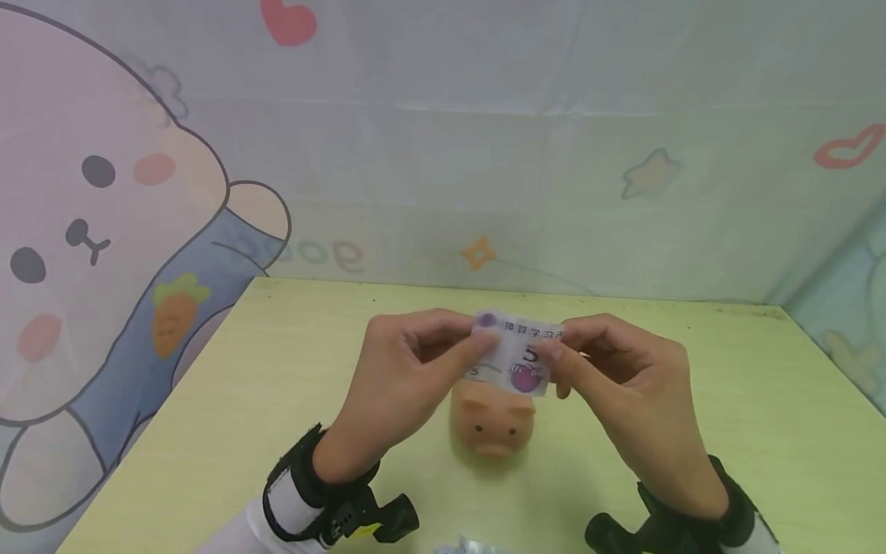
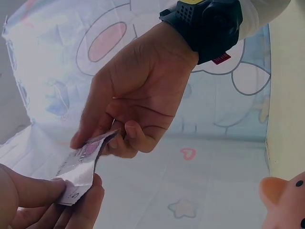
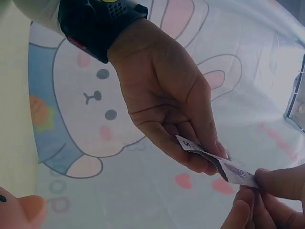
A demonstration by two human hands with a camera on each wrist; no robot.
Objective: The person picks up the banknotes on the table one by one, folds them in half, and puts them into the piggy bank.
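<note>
Above the pale yellow-green tabletop (image 1: 277, 400), the left hand (image 1: 404, 377) and the right hand (image 1: 623, 385) each pinch one end of a small white-and-purple paper play banknote (image 1: 519, 358), both grips closed on it between thumb and fingers. The note hangs in the air directly over a peach-coloured rubber piggy bank (image 1: 493, 422), which stands on the tabletop between the wrists. To handle it well, I judge the note should be kept taut and flat, with an even pinch on both ends so that it neither creases nor slips.
</note>
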